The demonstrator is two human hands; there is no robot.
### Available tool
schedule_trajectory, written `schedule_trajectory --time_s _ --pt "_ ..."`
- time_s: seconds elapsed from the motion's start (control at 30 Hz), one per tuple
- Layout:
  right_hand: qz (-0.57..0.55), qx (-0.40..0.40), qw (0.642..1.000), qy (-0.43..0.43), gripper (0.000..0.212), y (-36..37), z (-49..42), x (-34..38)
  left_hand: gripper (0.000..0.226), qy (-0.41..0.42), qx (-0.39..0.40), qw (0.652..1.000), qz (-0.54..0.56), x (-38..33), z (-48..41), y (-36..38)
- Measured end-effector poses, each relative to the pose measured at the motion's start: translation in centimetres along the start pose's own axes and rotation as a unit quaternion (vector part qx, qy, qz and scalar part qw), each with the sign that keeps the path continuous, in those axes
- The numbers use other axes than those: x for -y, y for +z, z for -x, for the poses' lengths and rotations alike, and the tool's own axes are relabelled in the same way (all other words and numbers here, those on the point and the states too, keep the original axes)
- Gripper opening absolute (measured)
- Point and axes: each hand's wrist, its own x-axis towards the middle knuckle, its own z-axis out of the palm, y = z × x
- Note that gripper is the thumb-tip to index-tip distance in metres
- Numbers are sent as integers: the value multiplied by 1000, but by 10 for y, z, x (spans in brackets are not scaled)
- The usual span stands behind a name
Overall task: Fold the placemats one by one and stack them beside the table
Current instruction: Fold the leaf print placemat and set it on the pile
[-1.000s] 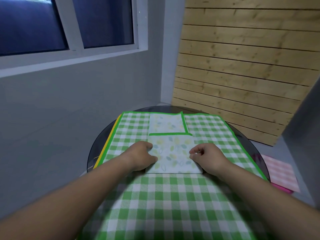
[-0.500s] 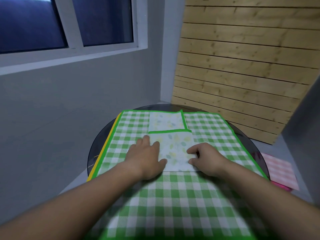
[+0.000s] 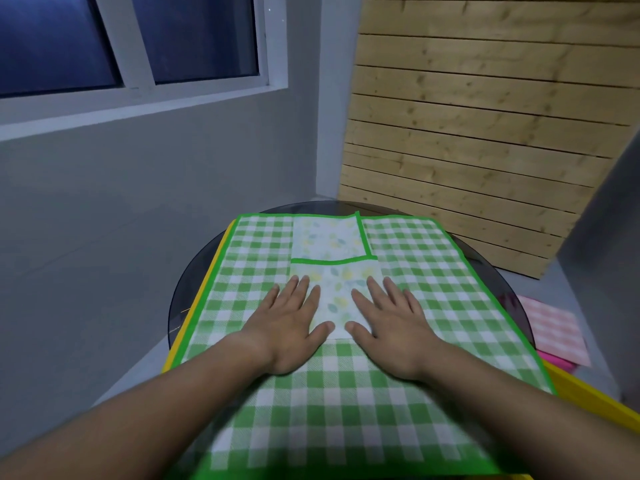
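The left hand point(image 3: 290, 327) and right hand point(image 3: 393, 329) are pressed flat, fingers straight, on the folded leaf-print placemat point(image 3: 334, 297), which is spread under and between them. It is judged light, limp and slippery; its near corners, by the thumbs, should be pinched.

2 hands lie on the cloth: 1 left hand point(image 3: 287, 327) and 1 right hand point(image 3: 391, 327), each showing 5 fingers. There is 1 round glass tabletop point(image 3: 187, 296). On it lies 1 spread green checked placemat point(image 3: 433, 271), with 1 yellow placemat point(image 3: 207, 282) showing under it along the left edge. 2 leaf-print panels sit at the middle, 1 far panel point(image 3: 329, 237) and 1 near panel point(image 3: 337, 292); whether they make 1 folded placemat or 2 cannot be told. On the floor past the right edge lies 1 pink checked placemat point(image 3: 557, 327) over 1 bright pink layer point(image 3: 554, 362).
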Motion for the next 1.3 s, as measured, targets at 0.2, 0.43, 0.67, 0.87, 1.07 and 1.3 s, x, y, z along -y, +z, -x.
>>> schedule_trajectory --time_s 0.2,0.43,0.67,0.87,1.07,1.3 --pt "40 41 998 12 67 -7 4 -21 79 2 4 1000 7 3 0 0" --pt "-17 48 999 -2 61 -16 10 -40 83 9 -2 999 48 8 -4 2" --pt "-157 -94 979 -85 31 -23 14 -35 69 58 -85 982 161 9 0 -17" --pt "-225 -54 968 -100 12 -21 11 -27 48 106 -103 971 190 15 3 -18" --pt "-176 -68 975 -120 3 -23 11 -26 43 99 -106 966 214 16 2 -19" --pt "-117 -94 978 -144 9 -17 13 -26 38 86 -97 955 265 17 6 -20"
